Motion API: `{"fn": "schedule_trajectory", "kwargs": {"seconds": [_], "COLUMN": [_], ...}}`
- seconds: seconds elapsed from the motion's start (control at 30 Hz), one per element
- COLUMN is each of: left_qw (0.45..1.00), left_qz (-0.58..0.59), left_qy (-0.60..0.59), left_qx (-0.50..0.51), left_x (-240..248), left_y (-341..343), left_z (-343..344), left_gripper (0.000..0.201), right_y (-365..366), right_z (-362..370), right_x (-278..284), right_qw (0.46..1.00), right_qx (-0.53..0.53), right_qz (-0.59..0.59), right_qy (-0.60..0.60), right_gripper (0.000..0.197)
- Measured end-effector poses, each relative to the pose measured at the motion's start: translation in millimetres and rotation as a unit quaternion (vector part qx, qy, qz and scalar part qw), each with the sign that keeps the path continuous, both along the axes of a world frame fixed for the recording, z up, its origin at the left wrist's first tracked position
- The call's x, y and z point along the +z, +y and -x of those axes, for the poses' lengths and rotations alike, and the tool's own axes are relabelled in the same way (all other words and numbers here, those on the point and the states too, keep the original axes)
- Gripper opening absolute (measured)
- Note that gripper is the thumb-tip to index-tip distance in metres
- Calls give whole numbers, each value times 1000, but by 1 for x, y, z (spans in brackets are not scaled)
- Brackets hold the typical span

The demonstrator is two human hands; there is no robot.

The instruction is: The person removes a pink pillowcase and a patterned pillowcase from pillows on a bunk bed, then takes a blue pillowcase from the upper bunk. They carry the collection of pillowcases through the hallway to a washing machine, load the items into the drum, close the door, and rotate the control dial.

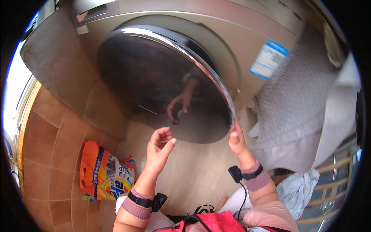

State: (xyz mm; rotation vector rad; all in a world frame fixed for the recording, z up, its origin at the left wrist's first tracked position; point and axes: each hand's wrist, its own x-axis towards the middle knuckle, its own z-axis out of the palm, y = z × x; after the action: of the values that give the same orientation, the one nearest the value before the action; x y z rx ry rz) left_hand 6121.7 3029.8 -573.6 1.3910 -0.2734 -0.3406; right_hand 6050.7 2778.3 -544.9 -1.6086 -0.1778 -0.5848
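A front-loading washing machine stands before me. Its round dark door, ringed in chrome, is swung partly out. The fingers of my right hand are at the lower right of the rim, taking hold of the door's edge; some fingertips are hidden behind it. My left hand hovers just below the glass, fingers loosely curled and thumb apart, with nothing in it. A hand is mirrored in the dark door. What lies inside the drum cannot be seen.
An orange detergent bag leans by the brown tiled wall at left. Grey textured cloth drapes down at the right. Below it, pale blue cloth hangs by wooden slats. Beige floor lies under my hands.
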Motion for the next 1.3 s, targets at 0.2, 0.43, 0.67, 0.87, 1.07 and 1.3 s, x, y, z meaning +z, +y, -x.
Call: {"fn": "schedule_trajectory", "kwargs": {"seconds": [0.2,0.43,0.67,0.87,1.07,1.3], "left_qw": [988,984,970,861,922,992], "left_qz": [150,177,162,29,-119,-53], "left_qy": [-8,-1,-3,-5,-30,-109], "left_qx": [42,-25,-182,-507,-367,-39], "left_x": [32,19,34,33,7,-7], "left_y": [-50,-48,-46,-57,-82,-83], "left_z": [4,2,25,54,114,109], "left_gripper": [12,7,25,60,94,80], "right_y": [8,24,21,11,-20,15], "right_z": [-1,17,26,22,60,182], "right_x": [15,31,29,41,64,165], "right_qw": [995,995,996,982,966,921], "right_qx": [-37,-23,-24,116,-68,-387], "right_qz": [-61,-42,-30,-30,111,53], "right_qy": [66,86,85,144,224,5], "right_gripper": [75,70,65,59,58,19]}}
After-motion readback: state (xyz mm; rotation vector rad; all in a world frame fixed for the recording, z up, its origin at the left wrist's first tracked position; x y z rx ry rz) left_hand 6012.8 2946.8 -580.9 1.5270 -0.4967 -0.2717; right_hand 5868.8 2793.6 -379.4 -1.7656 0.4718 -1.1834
